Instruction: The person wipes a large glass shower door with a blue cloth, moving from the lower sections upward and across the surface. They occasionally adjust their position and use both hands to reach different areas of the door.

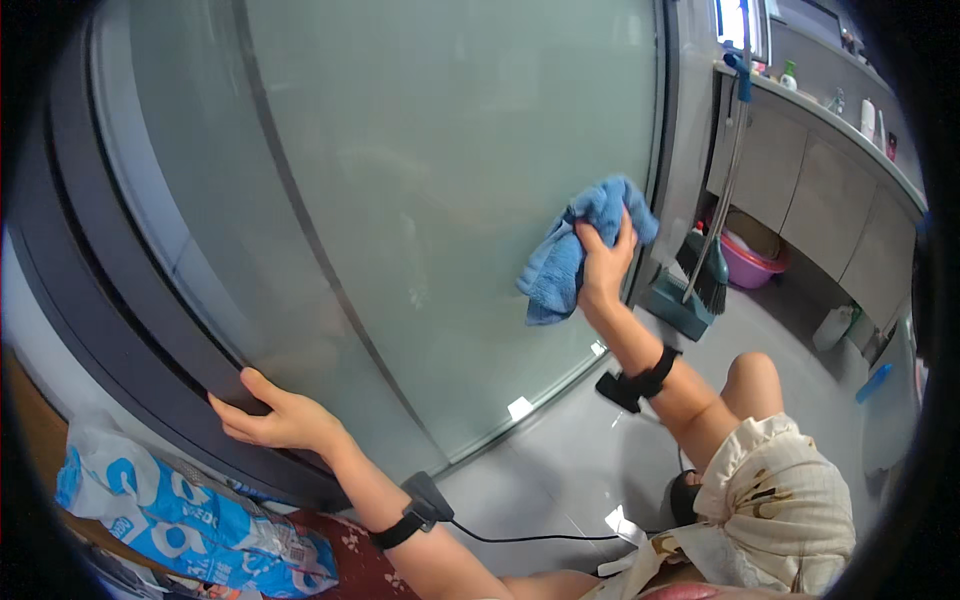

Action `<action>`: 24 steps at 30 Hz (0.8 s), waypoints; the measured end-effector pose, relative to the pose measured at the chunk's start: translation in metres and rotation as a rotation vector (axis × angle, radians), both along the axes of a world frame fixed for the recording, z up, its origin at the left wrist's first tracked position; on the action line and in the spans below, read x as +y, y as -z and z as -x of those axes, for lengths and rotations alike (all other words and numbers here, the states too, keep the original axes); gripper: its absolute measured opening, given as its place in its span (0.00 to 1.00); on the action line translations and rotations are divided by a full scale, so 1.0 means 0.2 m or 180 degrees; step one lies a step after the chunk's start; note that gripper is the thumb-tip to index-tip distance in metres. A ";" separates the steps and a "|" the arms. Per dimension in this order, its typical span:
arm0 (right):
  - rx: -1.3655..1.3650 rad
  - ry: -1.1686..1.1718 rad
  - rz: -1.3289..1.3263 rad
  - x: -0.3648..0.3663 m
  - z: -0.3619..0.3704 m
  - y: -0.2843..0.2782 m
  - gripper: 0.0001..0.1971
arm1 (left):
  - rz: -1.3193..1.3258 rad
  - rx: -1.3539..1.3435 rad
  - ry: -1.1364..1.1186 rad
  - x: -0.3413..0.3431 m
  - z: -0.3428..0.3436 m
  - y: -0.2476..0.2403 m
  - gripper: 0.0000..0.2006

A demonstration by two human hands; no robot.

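Observation:
A bunched blue cloth (556, 270) is pressed to the frosted glass door (450, 130) near its right edge. My right hand (608, 262) grips it, with the fingers partly buried in its folds. On the left, my left hand (280, 415) rests against the dark door frame (175, 345), its thumb and fingers apart and nothing held in it. Each forearm wears a black strap with a small device, and a black cable runs from the left one.
Right of the door stand a broom (712, 265) and a teal dustpan (676, 305). A pink basin (748, 262) sits under the grey vanity cabinet (830, 200). At lower left lies a blue and white plastic package (190, 510) beside a dark red patterned mat (355, 560).

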State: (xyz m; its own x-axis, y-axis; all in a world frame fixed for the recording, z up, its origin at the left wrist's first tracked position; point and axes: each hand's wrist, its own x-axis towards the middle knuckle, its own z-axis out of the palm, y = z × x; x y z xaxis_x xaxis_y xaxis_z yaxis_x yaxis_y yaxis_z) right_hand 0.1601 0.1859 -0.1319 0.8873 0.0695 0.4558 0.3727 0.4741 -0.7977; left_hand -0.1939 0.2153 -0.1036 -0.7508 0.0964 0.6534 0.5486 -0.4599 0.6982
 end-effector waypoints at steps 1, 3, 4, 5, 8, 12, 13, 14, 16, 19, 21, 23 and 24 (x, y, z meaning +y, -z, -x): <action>-0.0590 0.0351 0.0193 -0.01 -0.03 -0.10 0.36 | 0.0027 0.0003 0.0022 -0.01 -0.01 0.00 0.27; -0.1547 0.0387 0.0014 -0.04 -0.10 -0.33 0.35 | 0.0032 -0.0033 0.0085 -0.01 -0.02 0.00 0.26; -0.1900 0.0490 0.0148 -0.05 -0.12 -0.45 0.34 | 0.0043 0.0049 -0.0041 -0.01 -0.02 0.00 0.26; -0.2359 0.0557 -0.0002 -0.05 -0.15 -0.60 0.34 | -0.0013 0.0095 -0.0133 0.00 -0.02 -0.01 0.26; -0.3228 0.0949 -0.0092 -0.03 -0.16 -1.04 0.34 | -0.0030 0.0056 -0.0160 0.01 -0.01 0.00 0.26; -0.3259 0.0817 0.0194 -0.03 -0.10 -1.58 0.34 | -0.0114 0.0180 -0.0266 0.02 -0.01 0.01 0.25; -0.3436 0.0848 -0.0018 -0.03 -0.06 -1.64 0.35 | -0.0107 0.0164 -0.0250 0.02 -0.01 0.01 0.25; -0.3414 0.0960 0.0067 -0.04 -0.04 -1.64 0.34 | -0.0115 0.0136 -0.0234 0.02 -0.01 0.01 0.25; -0.3494 0.0929 0.0125 -0.06 0.01 -1.57 0.34 | -0.0128 0.0110 -0.0177 0.02 -0.02 0.01 0.26; -0.4027 0.1131 -0.0206 -0.06 0.08 -1.28 0.32 | -0.0128 0.0122 -0.0177 0.02 -0.01 0.01 0.26; -0.4406 0.0981 -0.0098 -0.07 0.14 -1.01 0.32 | -0.0139 0.0142 -0.0223 0.01 -0.01 0.01 0.26; -0.4351 0.0781 0.0132 -0.08 0.21 -0.75 0.34 | -0.0109 0.0103 -0.0170 0.01 -0.01 0.00 0.27; -0.4430 0.0849 0.0091 -0.07 0.24 -0.63 0.33 | -0.0125 0.0094 -0.0143 0.01 -0.01 0.00 0.27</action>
